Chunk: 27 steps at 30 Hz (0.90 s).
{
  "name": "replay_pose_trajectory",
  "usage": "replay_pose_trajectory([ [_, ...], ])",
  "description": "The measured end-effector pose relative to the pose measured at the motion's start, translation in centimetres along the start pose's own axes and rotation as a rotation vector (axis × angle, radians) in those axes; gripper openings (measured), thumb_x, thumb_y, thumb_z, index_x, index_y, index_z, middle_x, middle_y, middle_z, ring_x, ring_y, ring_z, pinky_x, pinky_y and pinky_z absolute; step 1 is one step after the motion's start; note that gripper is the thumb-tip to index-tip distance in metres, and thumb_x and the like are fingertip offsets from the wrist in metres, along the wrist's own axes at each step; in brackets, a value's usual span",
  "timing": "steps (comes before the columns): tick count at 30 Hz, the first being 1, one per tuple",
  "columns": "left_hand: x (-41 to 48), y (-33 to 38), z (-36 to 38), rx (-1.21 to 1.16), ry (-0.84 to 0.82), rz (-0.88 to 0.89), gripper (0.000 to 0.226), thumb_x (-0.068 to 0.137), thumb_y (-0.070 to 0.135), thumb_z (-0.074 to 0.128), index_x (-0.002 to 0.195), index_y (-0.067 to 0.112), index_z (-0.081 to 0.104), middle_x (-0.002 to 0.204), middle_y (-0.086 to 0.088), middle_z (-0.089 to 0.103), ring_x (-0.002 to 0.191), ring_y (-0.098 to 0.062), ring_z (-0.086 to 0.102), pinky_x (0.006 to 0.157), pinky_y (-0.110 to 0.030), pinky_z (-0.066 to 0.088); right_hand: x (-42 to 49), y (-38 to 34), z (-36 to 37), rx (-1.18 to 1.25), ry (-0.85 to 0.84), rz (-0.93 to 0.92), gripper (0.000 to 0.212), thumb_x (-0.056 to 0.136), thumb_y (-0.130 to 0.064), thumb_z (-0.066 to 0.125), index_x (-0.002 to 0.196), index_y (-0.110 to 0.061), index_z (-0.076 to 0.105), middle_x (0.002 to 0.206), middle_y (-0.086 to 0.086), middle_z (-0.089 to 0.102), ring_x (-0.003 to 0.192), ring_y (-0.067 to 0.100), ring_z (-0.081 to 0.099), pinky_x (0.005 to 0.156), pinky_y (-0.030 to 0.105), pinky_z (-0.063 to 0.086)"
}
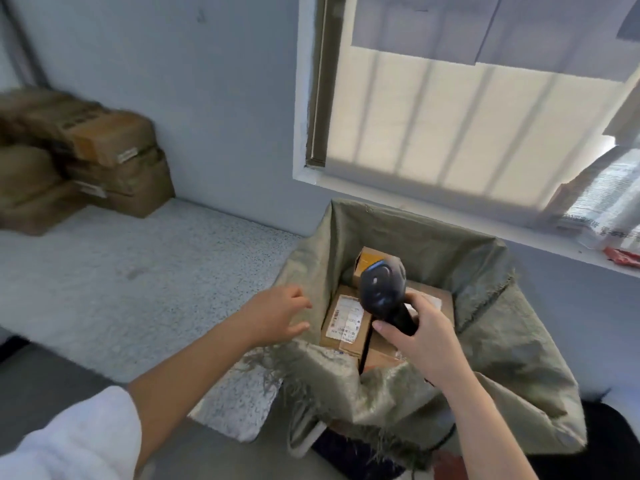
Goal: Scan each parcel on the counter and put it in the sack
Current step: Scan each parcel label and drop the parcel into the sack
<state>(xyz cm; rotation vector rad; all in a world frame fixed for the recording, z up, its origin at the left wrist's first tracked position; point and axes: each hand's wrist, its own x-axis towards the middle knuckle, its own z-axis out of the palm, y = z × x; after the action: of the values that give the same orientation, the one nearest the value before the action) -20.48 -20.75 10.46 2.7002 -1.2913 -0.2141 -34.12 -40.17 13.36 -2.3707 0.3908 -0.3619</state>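
- Left hand (277,315): fingers spread, empty, hovering between the stacked parcels (104,157) at the far-left back of the desk (156,271) and the sack (485,306).
- Stacked parcels: stiff cardboard, probably light, though taped faces may slip. Grip across opposite side faces, label exposed.
- Sack: soft woven cloth with its mouth open and rim slumping. Several boxes (346,320) lie inside.
- Right hand (419,336): clamped round the handle of the scanner (382,285), above the sack's mouth.

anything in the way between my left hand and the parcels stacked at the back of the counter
Nothing visible. Only speckled counter shows between the left hand and the stacked parcels by the wall. The sack is open; the right hand holds the scanner over it.
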Motion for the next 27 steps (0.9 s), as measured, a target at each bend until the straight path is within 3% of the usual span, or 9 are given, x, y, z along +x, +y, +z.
replay_pose_trajectory([
  [5,-7.3,-5.3,-0.8,-0.014,0.106,-0.090,0.043,0.095,0.040,0.048,0.134,0.023,0.047,0.129,0.005,0.048,0.112,-0.012,0.049,0.090,-0.025,0.042,-0.7,-6.0,5.0,0.009,-0.065,-0.081,0.046,0.077,-0.032,0.072,0.117,-0.020,0.053,0.109,-0.011,0.050,0.094,0.005,0.048,0.067,0.003,0.033],
  [7,-10.6,-7.9,-1.2,-0.013,0.148,-0.136,0.042,0.096,0.040,0.046,0.134,0.024,0.046,0.129,0.006,0.047,0.112,-0.011,0.049,0.091,-0.023,0.041,-1.3,-8.9,7.4,0.027,-0.084,-0.103,0.047,0.075,-0.032,0.074,0.117,-0.022,0.052,0.107,-0.015,0.048,0.094,0.003,0.047,0.068,0.005,0.034],
  [12,-18.9,-15.2,-2.8,0.016,0.246,-0.246,0.047,0.095,0.045,0.042,0.135,0.021,0.047,0.130,0.005,0.048,0.114,-0.013,0.050,0.090,-0.024,0.041,-2.8,-15.7,14.4,0.019,-0.112,-0.138,0.059,0.072,-0.033,0.077,0.124,-0.022,0.051,0.116,-0.016,0.045,0.101,0.004,0.044,0.086,0.019,0.033],
  [16,-25.0,-21.0,-3.5,-0.018,0.272,-0.314,0.084,0.073,0.062,0.009,0.133,0.019,0.050,0.128,0.003,0.050,0.113,-0.016,0.051,0.090,-0.027,0.043,-3.3,-20.2,19.6,0.046,-0.102,-0.149,0.058,0.071,-0.031,0.078,0.123,-0.021,0.053,0.117,-0.015,0.044,0.099,0.003,0.044,0.084,0.019,0.033],
  [23,-31.2,-29.0,-3.2,-0.054,0.337,-0.474,0.083,0.072,0.061,0.011,0.129,0.018,0.055,0.121,0.003,0.056,0.107,-0.016,0.057,0.086,-0.028,0.047,-1.8,-27.1,27.1,0.133,-0.204,-0.190,0.055,0.066,-0.032,0.082,0.113,-0.020,0.058,0.116,-0.006,0.052,0.099,0.013,0.054,0.081,0.020,0.041],
  [27,-31.3,-33.2,-3.6,-0.084,0.325,-0.504,0.090,0.067,0.064,0.006,0.134,0.021,0.049,0.127,0.006,0.050,0.114,-0.011,0.051,0.091,-0.023,0.044,0.5,-30.0,30.4,0.115,-0.226,-0.205,0.052,0.069,-0.028,0.080,0.115,-0.024,0.058,0.118,-0.012,0.049,0.096,0.013,0.056,0.084,0.023,0.040],
])
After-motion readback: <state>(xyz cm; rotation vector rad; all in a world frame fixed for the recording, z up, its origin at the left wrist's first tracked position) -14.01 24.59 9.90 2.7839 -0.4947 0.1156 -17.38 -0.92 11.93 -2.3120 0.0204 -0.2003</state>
